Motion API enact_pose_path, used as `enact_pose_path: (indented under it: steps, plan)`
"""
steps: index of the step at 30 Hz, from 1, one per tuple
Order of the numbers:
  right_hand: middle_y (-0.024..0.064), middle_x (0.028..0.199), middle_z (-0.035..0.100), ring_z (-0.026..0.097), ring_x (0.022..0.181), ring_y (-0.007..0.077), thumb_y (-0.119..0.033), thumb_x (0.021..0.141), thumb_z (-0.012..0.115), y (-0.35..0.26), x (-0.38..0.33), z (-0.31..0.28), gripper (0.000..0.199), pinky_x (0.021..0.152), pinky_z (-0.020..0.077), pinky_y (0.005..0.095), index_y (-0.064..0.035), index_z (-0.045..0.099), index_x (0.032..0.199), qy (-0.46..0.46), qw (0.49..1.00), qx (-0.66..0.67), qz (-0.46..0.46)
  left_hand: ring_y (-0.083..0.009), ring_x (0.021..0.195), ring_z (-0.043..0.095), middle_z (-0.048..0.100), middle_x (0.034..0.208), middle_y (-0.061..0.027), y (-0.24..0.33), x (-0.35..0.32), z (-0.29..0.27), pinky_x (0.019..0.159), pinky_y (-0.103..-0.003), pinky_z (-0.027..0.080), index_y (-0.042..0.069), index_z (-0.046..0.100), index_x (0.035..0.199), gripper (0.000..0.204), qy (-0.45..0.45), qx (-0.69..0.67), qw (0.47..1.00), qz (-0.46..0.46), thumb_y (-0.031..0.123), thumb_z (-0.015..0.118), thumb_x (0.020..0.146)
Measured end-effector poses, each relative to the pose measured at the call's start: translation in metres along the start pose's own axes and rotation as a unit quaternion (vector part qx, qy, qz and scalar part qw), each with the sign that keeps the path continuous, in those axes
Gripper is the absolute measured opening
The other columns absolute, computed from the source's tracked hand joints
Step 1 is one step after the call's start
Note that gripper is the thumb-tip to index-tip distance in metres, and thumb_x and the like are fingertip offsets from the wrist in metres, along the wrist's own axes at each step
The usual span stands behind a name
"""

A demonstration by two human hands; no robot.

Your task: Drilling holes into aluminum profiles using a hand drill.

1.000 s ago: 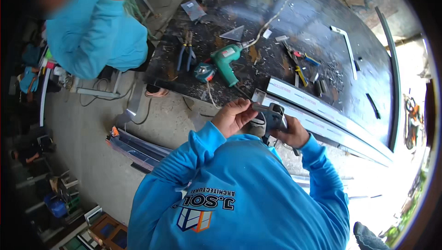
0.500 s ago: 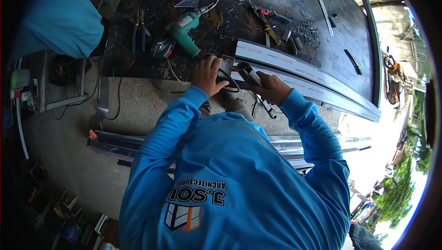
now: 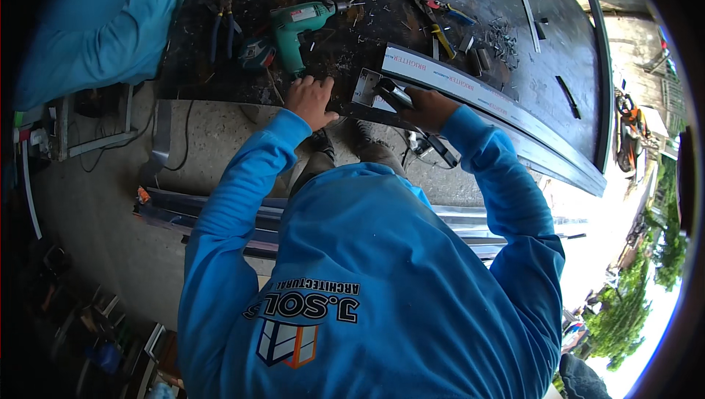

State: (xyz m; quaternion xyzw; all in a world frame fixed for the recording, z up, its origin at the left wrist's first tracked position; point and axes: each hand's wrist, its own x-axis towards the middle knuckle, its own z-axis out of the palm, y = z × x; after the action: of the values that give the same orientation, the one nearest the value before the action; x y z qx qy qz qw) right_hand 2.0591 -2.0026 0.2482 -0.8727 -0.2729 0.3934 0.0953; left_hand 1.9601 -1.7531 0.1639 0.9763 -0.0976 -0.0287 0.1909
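Observation:
My left hand (image 3: 311,101) lies palm down at the table's near edge, thumb out to the side and fingers forward. Its fingertips are at the lower end of the green power drill (image 3: 292,45); whether they touch it I cannot tell. The drill rests on its side, bit pointing right. My right hand (image 3: 429,110) is wrapped round a silver-and-black tool (image 3: 394,95) whose exact kind I cannot make out. That tool is over the near end of a metal profile (image 3: 365,87). Film-covered metal profiles (image 3: 459,83) run off to the right beside it.
A red-and-dark tool (image 3: 258,54) and pliers (image 3: 222,28) are left of the drill. Cutters with yellow handles (image 3: 439,37), small metal pieces (image 3: 502,42) and a metal square (image 3: 523,9) lie farther right. A co-worker's blue sleeve (image 3: 139,42) is at the left. Long profiles (image 3: 459,217) lie behind me.
My left hand has moved left, away from the profile end and toward the drill. The drill has turned clockwise. The co-worker's arm has come into view; my right hand still holds its tool.

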Motion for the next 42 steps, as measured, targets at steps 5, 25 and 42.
enact_pose_path:
  steps: [5,25,42]
  plan:
    - [0.0253,0.097,0.066,0.065,0.092,0.0391,-0.039,0.083,0.06,-0.011,-0.005,-0.008,0.049,0.083,0.0497,0.0466,0.0002,0.057,0.113,-0.003,1.0,-0.026,-0.001,-0.0366,0.121,0.046,0.044,0.135,-0.0203,0.004,0.014,0.031,0.103,-0.045,0.037,0.005,0.022,0.147,0.105,0.111,-0.153,0.977,0.101,0.031,0.083,0.064]
    - [0.0219,0.076,0.066,0.068,0.075,0.0362,-0.039,0.085,0.062,-0.017,0.001,0.005,0.044,0.069,0.0529,0.0463,-0.0005,0.058,0.105,0.0,1.0,-0.004,-0.006,-0.0365,0.114,0.05,0.045,0.118,-0.0152,-0.007,0.054,0.049,0.098,-0.042,0.043,0.007,0.039,0.122,0.081,0.015,-0.227,0.971,0.076,0.021,0.086,0.057]
    - [0.0247,0.085,0.066,0.066,0.078,0.0413,-0.027,0.079,0.062,-0.029,-0.001,0.023,0.034,0.073,0.0524,0.0493,-0.001,0.057,0.101,0.021,0.999,-0.038,-0.003,-0.0379,0.113,0.05,0.044,0.119,-0.015,-0.009,0.055,0.053,0.096,-0.044,0.045,0.008,0.039,0.123,0.083,0.012,-0.254,0.963,0.092,0.022,0.087,0.056]
